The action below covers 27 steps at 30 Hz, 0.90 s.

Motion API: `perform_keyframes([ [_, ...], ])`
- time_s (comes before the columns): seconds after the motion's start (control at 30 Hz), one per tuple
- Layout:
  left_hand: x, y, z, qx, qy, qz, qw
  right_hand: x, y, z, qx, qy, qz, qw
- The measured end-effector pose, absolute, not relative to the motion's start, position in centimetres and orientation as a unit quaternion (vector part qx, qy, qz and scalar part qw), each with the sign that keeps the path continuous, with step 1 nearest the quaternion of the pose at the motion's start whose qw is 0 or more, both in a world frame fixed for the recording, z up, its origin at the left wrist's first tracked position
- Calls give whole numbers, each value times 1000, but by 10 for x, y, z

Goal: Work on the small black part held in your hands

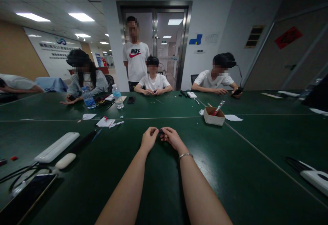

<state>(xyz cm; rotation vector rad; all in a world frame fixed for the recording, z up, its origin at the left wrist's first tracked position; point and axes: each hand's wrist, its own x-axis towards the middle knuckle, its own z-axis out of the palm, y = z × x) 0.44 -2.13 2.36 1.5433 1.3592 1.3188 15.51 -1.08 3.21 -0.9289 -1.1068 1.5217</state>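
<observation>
Small dark piece: there it was, the small dark piece [161,131], right between the two hands' fingertips, partly hidden by them; its long axis seemed to run crosswise, though it was too small to be sure.
Left hand: the left hand [149,139] had thumb and fingers pinched at the piece's left end.
Right hand: and the right hand [172,138] gripped it from the other side, fingers curled, so neither hand was clearly nearer.
Right wrist: a bracelet [186,155] circled it.
Beyond the hands: an open box [214,119] sat ahead to the right, paper scraps [105,122] to the left.
Near left: a long white case [57,147] and a phone [28,197] lay on the green table [160,187].
Far side: a seated person [153,83] faced the hands.
</observation>
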Motion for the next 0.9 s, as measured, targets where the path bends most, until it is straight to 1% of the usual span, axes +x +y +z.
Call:
perform_keyframes([
  [0.1,4,-17,19,590,491,536,351,155,-10,31,-382,-458,629,499],
  [0.27,4,-14,15,583,499,525,368,155,-8,29,-382,-460,630,496],
  [0.5,3,-16,18,581,497,538,355,155,-8,28,-382,-462,627,498],
  [0.67,4,-18,21,572,506,526,375,155,-10,30,-385,-456,628,499],
  [0.9,4,-19,24,575,482,540,382,155,-11,33,-384,-457,630,497],
])
